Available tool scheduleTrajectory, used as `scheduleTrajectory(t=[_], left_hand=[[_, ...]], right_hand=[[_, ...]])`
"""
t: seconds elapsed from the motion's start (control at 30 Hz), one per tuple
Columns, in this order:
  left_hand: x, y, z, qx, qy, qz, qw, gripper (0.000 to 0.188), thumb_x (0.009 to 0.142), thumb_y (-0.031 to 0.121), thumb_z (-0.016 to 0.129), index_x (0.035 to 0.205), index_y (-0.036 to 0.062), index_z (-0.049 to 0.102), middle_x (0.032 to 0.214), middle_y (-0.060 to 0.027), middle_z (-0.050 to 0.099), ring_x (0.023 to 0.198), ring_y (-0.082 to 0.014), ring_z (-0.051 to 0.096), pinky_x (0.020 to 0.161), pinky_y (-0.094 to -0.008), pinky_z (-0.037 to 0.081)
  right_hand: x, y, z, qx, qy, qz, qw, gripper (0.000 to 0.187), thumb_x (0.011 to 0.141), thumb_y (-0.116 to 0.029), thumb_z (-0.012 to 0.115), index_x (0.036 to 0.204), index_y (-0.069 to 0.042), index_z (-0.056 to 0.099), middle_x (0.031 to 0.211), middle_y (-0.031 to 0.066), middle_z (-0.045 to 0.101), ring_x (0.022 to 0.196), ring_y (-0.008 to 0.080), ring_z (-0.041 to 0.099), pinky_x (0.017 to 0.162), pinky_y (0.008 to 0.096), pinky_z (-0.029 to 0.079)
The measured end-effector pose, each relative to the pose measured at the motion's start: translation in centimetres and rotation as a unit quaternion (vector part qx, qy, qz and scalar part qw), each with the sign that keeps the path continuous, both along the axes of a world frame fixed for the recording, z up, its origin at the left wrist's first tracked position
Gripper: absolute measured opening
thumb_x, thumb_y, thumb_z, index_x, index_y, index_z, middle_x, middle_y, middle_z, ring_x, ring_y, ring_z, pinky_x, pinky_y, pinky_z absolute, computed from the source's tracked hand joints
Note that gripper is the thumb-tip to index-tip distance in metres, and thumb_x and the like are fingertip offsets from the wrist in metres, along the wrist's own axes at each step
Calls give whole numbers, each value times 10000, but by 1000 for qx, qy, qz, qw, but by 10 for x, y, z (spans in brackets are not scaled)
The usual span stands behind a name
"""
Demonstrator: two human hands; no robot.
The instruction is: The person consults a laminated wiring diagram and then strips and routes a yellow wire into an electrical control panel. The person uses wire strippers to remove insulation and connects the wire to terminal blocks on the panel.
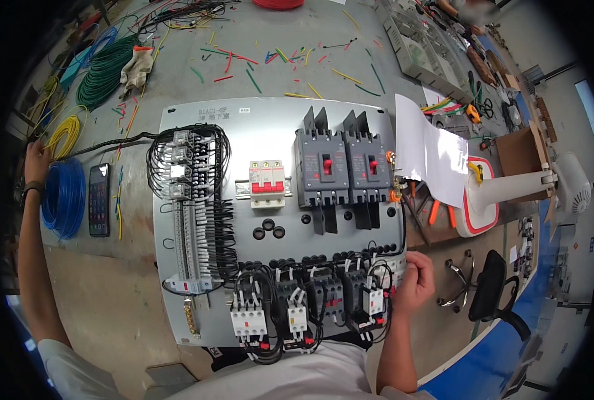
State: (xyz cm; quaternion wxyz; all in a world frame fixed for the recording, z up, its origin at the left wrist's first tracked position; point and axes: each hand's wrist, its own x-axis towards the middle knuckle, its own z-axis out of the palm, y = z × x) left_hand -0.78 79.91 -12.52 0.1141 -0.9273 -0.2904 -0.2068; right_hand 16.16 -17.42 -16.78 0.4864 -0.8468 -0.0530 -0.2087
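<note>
I can't tell whether my left hand (37, 162) grips the black cable (110, 143); the blue coil (62, 200) crowds it. On the panel (243, 127) before me, the terminal strip (185, 240) looks wired, the black breakers (315, 168) (bare-looking) apparently not; my right hand (415, 283) curls at the panel's edge, grip unclear, a white sheet (430, 143) beyond.

The panel (257, 137) is silver and its wiring (227, 248) mostly black.
</note>
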Motion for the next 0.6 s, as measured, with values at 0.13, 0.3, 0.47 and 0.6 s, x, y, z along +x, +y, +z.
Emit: scheduleTrajectory(t=[0.13,0.3,0.47,0.6], left_hand=[[-8,-34,18,-7,-24,12,1000,247,1064,240,652,1044,-4,620,1098,-158,611,975,-387,628,862,-459,504],[-46,-53,35,-105,-179,26,978,341,1073,357,722,1027,23,676,943,-59,637,849,-177,598,795,-368,495],[-80,-64,18,-126,-141,47,981,321,1068,332,739,1015,17,710,909,-34,696,857,-123,615,811,-324,507],[-86,-79,-17,-189,-86,49,977,328,1043,337,766,1089,16,716,971,-56,722,893,-155,650,872,-336,524]], right_hand=[[-2,-3,0,12,0,-7,1000,157,945,53,577,1000,37,723,1075,130,716,1021,236,668,959,345,519],[-2,1,3,12,4,-2,1000,167,943,65,569,1004,37,722,1087,133,720,1041,244,672,973,353,522],[-1,-5,-4,30,-2,6,1000,181,949,65,569,1025,30,729,1113,136,722,1053,245,677,964,354,532],[0,-3,-4,39,-3,13,999,180,954,58,576,1036,25,733,1116,134,722,1059,247,681,974,360,533]])
